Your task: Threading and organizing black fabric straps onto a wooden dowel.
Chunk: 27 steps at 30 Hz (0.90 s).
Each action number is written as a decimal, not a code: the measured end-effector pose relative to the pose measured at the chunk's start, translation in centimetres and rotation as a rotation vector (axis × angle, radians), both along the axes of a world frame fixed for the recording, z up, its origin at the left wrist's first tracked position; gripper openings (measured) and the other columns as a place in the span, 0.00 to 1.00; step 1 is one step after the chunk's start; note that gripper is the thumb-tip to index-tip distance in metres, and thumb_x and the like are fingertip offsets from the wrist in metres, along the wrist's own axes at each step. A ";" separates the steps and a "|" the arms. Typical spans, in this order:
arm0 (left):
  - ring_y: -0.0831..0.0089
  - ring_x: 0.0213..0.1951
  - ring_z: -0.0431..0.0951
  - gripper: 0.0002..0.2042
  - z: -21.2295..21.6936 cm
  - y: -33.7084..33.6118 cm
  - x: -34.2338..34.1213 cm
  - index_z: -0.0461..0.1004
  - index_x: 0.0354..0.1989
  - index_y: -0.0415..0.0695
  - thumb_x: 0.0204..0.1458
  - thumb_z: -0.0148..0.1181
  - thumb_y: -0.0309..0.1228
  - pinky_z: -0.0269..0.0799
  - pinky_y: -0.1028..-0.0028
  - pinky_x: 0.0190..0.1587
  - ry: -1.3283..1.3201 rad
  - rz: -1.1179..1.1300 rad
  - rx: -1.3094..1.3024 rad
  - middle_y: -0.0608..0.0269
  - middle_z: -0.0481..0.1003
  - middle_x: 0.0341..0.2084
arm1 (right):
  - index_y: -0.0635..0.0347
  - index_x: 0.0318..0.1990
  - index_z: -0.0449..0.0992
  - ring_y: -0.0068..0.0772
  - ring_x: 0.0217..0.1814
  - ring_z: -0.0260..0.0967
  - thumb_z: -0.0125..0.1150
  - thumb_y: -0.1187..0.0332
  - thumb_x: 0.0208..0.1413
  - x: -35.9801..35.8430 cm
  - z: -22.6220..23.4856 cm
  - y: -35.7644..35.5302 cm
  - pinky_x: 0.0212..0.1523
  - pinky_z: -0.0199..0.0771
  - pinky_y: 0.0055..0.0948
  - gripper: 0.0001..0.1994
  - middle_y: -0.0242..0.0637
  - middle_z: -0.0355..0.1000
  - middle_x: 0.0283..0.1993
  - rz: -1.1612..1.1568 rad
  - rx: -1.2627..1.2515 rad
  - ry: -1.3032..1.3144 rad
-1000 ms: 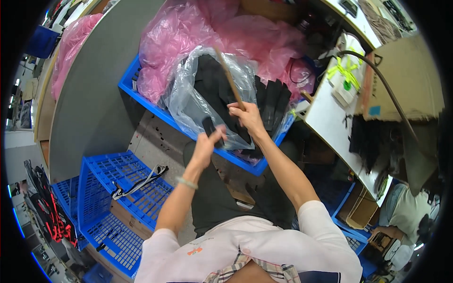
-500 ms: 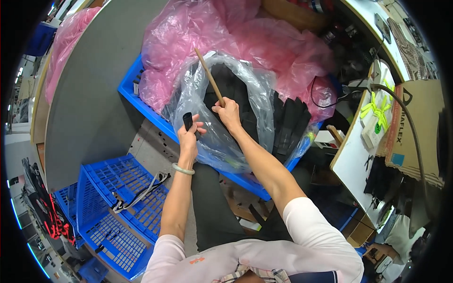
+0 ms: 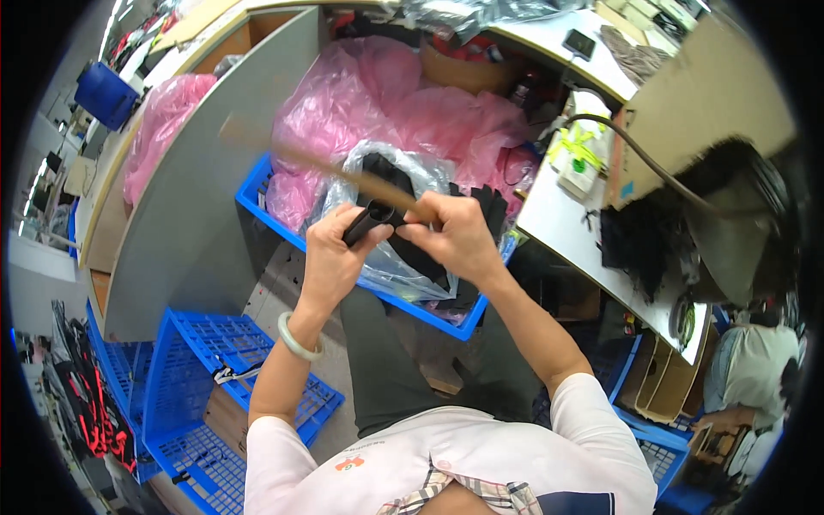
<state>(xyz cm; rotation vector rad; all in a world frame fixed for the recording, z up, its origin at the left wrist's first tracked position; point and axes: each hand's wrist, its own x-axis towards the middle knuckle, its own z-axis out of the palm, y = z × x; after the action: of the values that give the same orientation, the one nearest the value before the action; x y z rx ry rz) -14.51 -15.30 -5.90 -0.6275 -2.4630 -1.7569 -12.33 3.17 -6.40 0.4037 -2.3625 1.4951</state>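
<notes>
My left hand (image 3: 330, 253), with a pale bangle at the wrist, grips a short black tube (image 3: 364, 225) whose open end faces up. Beside it, my right hand (image 3: 459, 236) is closed around a wooden stick (image 3: 309, 163), which slants up to the left and is smeared by motion. The right fingertips are at the tube's rim; whether they also pinch it, I cannot tell. Beneath both hands, a clear plastic bag (image 3: 348, 184) holding flat black pieces (image 3: 416, 257) lies in a blue crate (image 3: 438, 322).
Pink plastic sheeting (image 3: 378, 94) fills the crate's far side. A grey panel (image 3: 206, 197) rises at the left, above an empty-looking blue basket (image 3: 223, 343). To the right stand a white table (image 3: 558, 227) with yellow-green ties (image 3: 579, 150) and a cardboard box (image 3: 687, 129).
My hands have come together and nearer to me, with the tube now at the right fingertips. The stick has swung out to the left. The view has shifted too.
</notes>
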 end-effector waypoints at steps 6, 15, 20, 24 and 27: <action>0.81 0.18 0.71 0.04 3.5 0.9 6.0 0.74 0.32 0.35 0.50 0.57 0.22 0.64 0.82 0.21 -0.177 -0.251 0.132 0.65 0.73 0.19 | 0.67 0.33 0.74 0.23 0.24 0.67 0.64 0.79 0.42 7.4 1.5 0.3 0.26 0.68 0.21 0.09 0.36 0.74 0.29 0.105 -0.232 0.060; 0.79 0.16 0.67 0.03 4.9 3.2 12.3 0.71 0.32 0.37 0.51 0.56 0.23 0.64 0.80 0.21 -0.514 -0.201 0.491 0.63 0.70 0.17 | 0.61 0.29 0.78 0.29 0.26 0.66 0.68 0.76 0.36 13.6 1.4 0.7 0.28 0.68 0.24 0.09 0.35 0.74 0.28 -0.120 -0.172 0.437; 0.78 0.16 0.65 0.03 0.4 4.0 13.0 0.68 0.34 0.41 0.56 0.53 0.27 0.63 0.75 0.23 -0.816 -0.245 0.921 0.63 0.70 0.19 | 0.67 0.31 0.75 0.23 0.28 0.71 0.60 0.78 0.50 14.2 -1.2 0.4 0.31 0.71 0.22 0.02 0.34 0.73 0.27 0.008 -0.477 0.057; 0.79 0.16 0.66 0.04 0.1 4.6 13.3 0.70 0.33 0.41 0.54 0.57 0.27 0.63 0.76 0.22 -0.611 -0.122 0.700 0.64 0.70 0.19 | 0.69 0.34 0.73 0.14 0.25 0.65 0.61 0.76 0.51 15.4 -0.7 0.7 0.27 0.65 0.15 0.05 0.32 0.71 0.30 -0.039 -0.555 -0.222; 0.78 0.16 0.66 0.05 -0.5 4.6 13.3 0.70 0.32 0.40 0.54 0.58 0.28 0.63 0.76 0.23 -0.536 -0.118 0.606 0.65 0.70 0.19 | 0.70 0.33 0.74 0.13 0.25 0.63 0.63 0.76 0.47 15.5 -1.0 0.4 0.26 0.62 0.14 0.07 0.31 0.71 0.31 -0.126 -0.364 0.028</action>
<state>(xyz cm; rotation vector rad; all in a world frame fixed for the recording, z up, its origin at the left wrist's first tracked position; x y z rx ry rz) -1.24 -10.74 -6.35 -0.2673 -1.9560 -2.8371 3.15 3.55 -7.35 0.1810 -1.9939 1.7948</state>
